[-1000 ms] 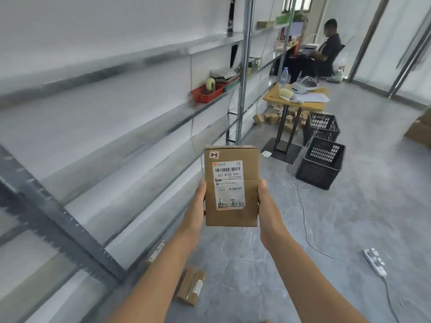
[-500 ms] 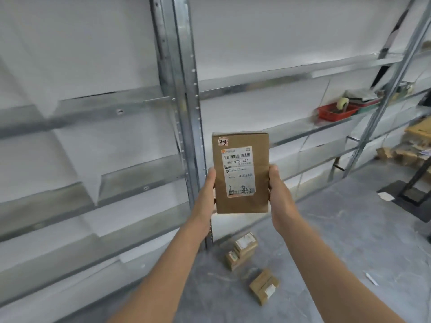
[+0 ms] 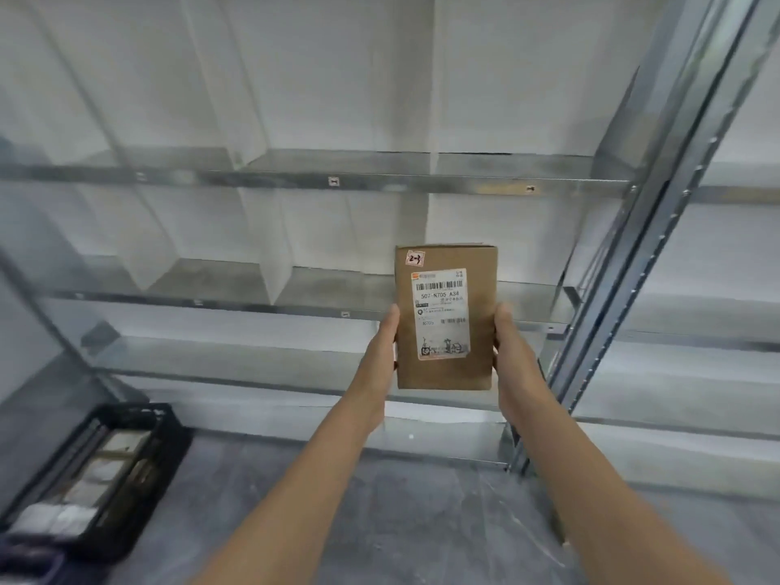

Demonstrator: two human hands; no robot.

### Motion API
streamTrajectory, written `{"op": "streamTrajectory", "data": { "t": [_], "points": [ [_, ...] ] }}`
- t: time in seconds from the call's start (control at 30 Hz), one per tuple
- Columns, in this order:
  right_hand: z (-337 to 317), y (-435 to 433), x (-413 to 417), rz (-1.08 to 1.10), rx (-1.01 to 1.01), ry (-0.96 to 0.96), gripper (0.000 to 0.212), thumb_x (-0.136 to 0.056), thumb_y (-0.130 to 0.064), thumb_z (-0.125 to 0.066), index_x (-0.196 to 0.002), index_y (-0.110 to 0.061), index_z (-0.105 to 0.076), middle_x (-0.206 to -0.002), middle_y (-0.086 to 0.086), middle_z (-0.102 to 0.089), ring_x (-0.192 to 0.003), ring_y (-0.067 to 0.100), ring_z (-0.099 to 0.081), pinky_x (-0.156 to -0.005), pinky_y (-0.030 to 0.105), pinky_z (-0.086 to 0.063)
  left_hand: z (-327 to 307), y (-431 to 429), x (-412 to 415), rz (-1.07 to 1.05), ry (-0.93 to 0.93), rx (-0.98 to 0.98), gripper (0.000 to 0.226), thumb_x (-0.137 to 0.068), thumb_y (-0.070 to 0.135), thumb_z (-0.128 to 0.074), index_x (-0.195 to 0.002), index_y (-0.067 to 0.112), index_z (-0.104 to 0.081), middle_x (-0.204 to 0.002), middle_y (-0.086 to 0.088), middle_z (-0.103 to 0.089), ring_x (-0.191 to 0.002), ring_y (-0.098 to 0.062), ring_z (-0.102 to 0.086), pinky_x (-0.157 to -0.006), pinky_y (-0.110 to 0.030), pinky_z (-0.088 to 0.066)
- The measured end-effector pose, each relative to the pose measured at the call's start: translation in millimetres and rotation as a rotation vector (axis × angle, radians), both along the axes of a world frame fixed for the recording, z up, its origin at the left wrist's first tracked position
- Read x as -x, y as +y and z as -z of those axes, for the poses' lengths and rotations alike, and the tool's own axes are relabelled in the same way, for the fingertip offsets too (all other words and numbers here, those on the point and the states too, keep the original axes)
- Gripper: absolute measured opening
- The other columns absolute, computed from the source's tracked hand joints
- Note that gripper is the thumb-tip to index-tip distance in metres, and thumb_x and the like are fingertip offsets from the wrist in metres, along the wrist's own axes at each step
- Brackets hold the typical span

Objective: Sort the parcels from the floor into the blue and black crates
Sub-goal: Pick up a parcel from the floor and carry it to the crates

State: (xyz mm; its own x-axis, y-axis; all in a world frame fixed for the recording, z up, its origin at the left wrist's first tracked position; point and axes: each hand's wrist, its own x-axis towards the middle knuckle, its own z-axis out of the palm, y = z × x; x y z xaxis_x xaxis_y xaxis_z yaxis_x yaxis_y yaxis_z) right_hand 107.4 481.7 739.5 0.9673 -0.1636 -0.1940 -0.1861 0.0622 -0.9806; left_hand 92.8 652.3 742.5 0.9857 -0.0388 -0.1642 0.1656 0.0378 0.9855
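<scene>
I hold a brown cardboard parcel point(image 3: 445, 369) upright at arm's length, its white shipping label and a small "2-3" sticker facing me. My left hand point(image 3: 380, 356) grips its left edge and my right hand point(image 3: 513, 356) grips its right edge. A black crate point(image 3: 169, 447) sits on the floor at the lower left, with several white-labelled parcels lying inside. Below it, at the bottom left corner, a dark blue crate rim point(image 3: 29, 561) shows in part.
A metal shelving rack point(image 3: 337, 181) with white dividers fills the wall ahead. A steel upright point(image 3: 624, 289) runs diagonally just right of the parcel. Grey concrete floor point(image 3: 422, 521) lies under my arms.
My view has swung left along the rack. The desk, seated person and loose floor parcels have left the frame, and the black crate has come in at lower left. My grip on the parcel is unchanged.
</scene>
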Motion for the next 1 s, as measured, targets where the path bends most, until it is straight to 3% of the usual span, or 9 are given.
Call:
{"op": "streamTrajectory", "data": {
  "t": [0.17,0.33,0.43,0.5,0.57,0.63,0.7,0.87,1.0],
  "points": [
    [1.5,92.7,-26.8,-0.187,-0.008,0.002,0.045,-0.109,-0.061,-0.028,-0.101,-0.039,-0.067,-0.097,-0.023,-0.067,-0.093,-0.005,-0.057,-0.098,0.032,-0.035,7.6,83.1,6.0,-0.230,0.009,0.004,0.054,-0.104,0.067,-0.022,-0.123,0.045,-0.066,-0.116,0.025,-0.071,-0.110,0.011,-0.059,-0.118,-0.048,-0.034],
    [12.1,169.1,-57.8,-0.410,-0.012,-0.001,0.047,-0.109,-0.061,-0.031,-0.106,-0.036,-0.071,-0.098,-0.023,-0.072,-0.095,-0.006,-0.063,-0.084,0.023,-0.041,11.4,144.1,14.4,-0.459,-0.014,-0.011,0.045,-0.108,0.056,-0.019,-0.119,0.045,-0.061,-0.092,0.041,-0.069,-0.085,0.027,-0.059,-0.091,-0.029,-0.042],
    [19.6,209.5,-77.1,-0.549,-0.024,0.012,0.054,-0.108,-0.064,-0.031,-0.124,-0.033,-0.072,-0.112,-0.018,-0.075,-0.106,-0.003,-0.065,-0.089,0.024,-0.043,14.7,173.0,13.4,-0.582,-0.021,-0.008,0.043,-0.108,0.056,-0.021,-0.122,0.046,-0.061,-0.093,0.041,-0.069,-0.085,0.027,-0.059,-0.094,-0.026,-0.042],
    [22.4,234.6,-87.0,-0.618,-0.020,0.015,0.053,-0.108,-0.063,-0.030,-0.125,-0.032,-0.071,-0.106,-0.020,-0.076,-0.093,-0.009,-0.069,-0.077,0.017,-0.047,18.2,190.6,13.4,-0.677,-0.002,0.005,0.047,-0.107,0.059,-0.024,-0.124,0.043,-0.065,-0.101,0.034,-0.072,-0.089,0.023,-0.062,-0.103,-0.032,-0.044],
    [22.9,257.4,-92.7,-0.688,-0.024,0.016,0.050,-0.110,-0.060,-0.030,-0.121,-0.033,-0.071,-0.096,-0.023,-0.077,-0.080,-0.013,-0.070,-0.068,0.014,-0.049,19.6,205.0,15.3,-0.782,0.028,0.017,0.046,-0.106,0.061,-0.026,-0.117,0.043,-0.068,-0.096,0.031,-0.074,-0.085,0.020,-0.065,-0.099,-0.027,-0.048],
    [26.1,280.9,-95.1,-0.772,-0.015,0.015,0.050,-0.110,-0.060,-0.030,-0.120,-0.034,-0.072,-0.102,-0.020,-0.078,-0.088,-0.008,-0.071,-0.077,0.019,-0.049,20.1,215.3,22.1,-0.867,0.062,0.059,0.042,-0.107,0.058,-0.028,-0.106,0.042,-0.067,-0.081,0.030,-0.074,-0.072,0.017,-0.066,-0.071,-0.010,-0.050],
    [30.3,303.0,-94.1,-0.836,-0.016,0.041,0.048,-0.109,-0.062,-0.031,-0.113,-0.039,-0.073,-0.108,-0.017,-0.078,-0.102,0.000,-0.069,-0.089,0.027,-0.049,21.2,222.3,31.8,-0.935,0.095,0.089,0.039,-0.108,0.056,-0.029,-0.102,0.042,-0.065,-0.074,0.030,-0.072,-0.065,0.015,-0.066,-0.052,-0.006,-0.048],
    [44.2,359.1,-80.5,-1.011,0.019,0.086,0.048,-0.110,-0.060,-0.030,-0.115,-0.037,-0.072,-0.105,-0.020,-0.075,-0.096,-0.005,-0.065,-0.076,0.020,-0.045,40.2,259.3,57.0,-1.125,0.136,0.111,0.037,-0.106,0.061,-0.031,-0.107,0.046,-0.064,-0.080,0.030,-0.072,-0.072,0.015,-0.065,-0.063,-0.013,-0.047],
    [62.4,413.2,-62.4,-1.125,0.051,0.126,0.050,-0.108,-0.063,-0.032,-0.125,-0.036,-0.071,-0.120,-0.017,-0.073,-0.114,0.000,-0.062,-0.100,0.029,-0.043,53.6,296.3,84.8,-1.229,0.187,0.148,0.034,-0.105,0.062,-0.031,-0.107,0.048,-0.062,-0.075,0.032,-0.069,-0.079,0.010,-0.062,-0.066,-0.014,-0.046]
  ]
}}
